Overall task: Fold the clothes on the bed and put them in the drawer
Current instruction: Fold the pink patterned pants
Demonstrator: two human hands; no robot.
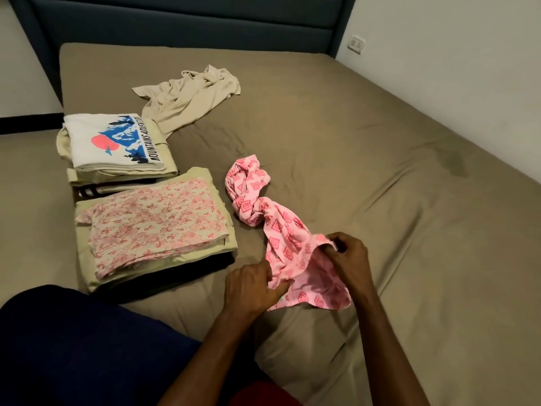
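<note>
A pink garment with a red diamond print (275,230) lies twisted on the bed (380,177), its far end bunched up. My left hand (251,287) pinches its near edge on the left, and my right hand (347,253) grips the same end on the right. Farther back a crumpled beige garment (187,96) lies unfolded. At the left sit two folded stacks: one topped by a pink floral cloth (155,222), and behind it one topped by a white T-shirt with a blue mountain print (112,140).
A dark blue padded headboard (187,22) runs along the far end of the bed. A white wall with a socket (356,43) stands at the right. My dark blue clothing (73,347) fills the lower left corner.
</note>
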